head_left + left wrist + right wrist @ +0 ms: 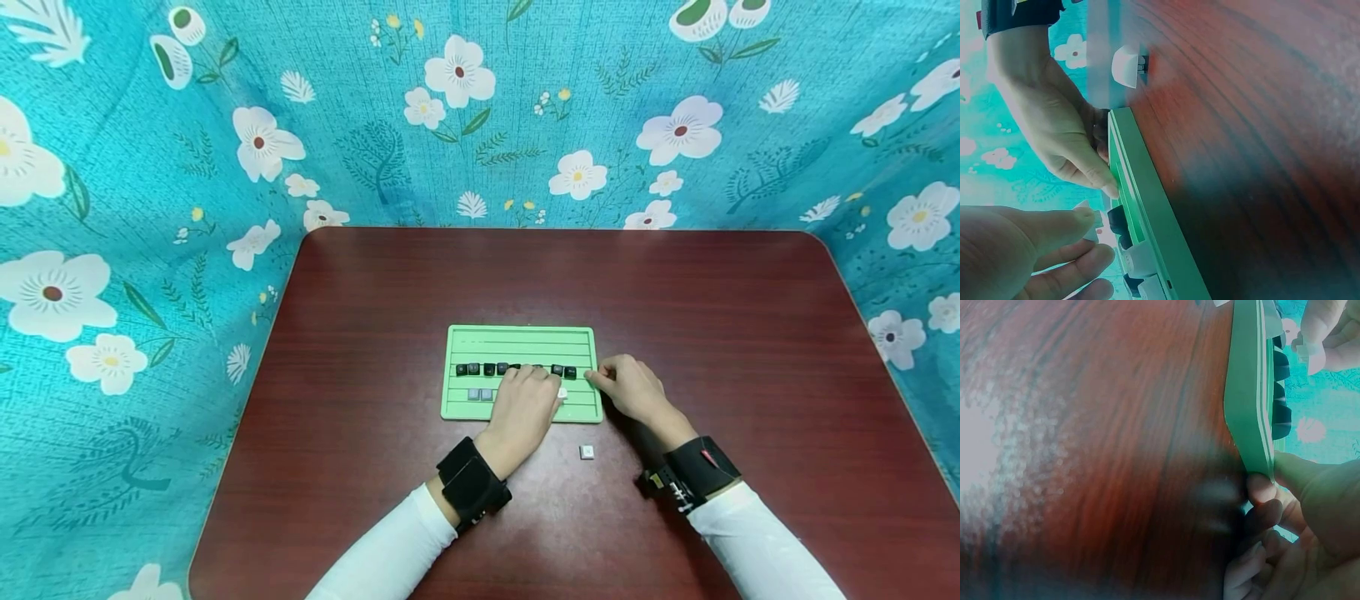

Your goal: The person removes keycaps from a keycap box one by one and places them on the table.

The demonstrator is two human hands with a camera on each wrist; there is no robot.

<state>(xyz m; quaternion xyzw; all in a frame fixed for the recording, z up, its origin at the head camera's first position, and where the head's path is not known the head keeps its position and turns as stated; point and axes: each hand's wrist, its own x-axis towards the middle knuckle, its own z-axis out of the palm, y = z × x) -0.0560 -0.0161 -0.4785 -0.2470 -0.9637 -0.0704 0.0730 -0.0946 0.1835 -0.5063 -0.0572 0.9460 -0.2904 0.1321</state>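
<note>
A light-green grooved tray [525, 333] lies on the table. Black keycaps [489, 369] stand in a row across it, partly hidden by my left hand [522, 408]. Grey keycaps [480, 394] sit in a nearer row, left of that hand. Between thumb and fingers, my left hand pinches a small whitish keycap [1091, 220], held just above the tray. My right hand [633, 387] grips the tray's right edge; in the right wrist view its thumb [1294, 472] lies on the rim, with a fingertip against the side.
A loose white keycap [587, 452] lies on the dark red-brown wooden table [360, 350], in front of the tray and between my forearms. Blue flowered cloth [315, 125] hangs behind the table and along its sides. Black bands [474, 479] with cameras wrap both wrists.
</note>
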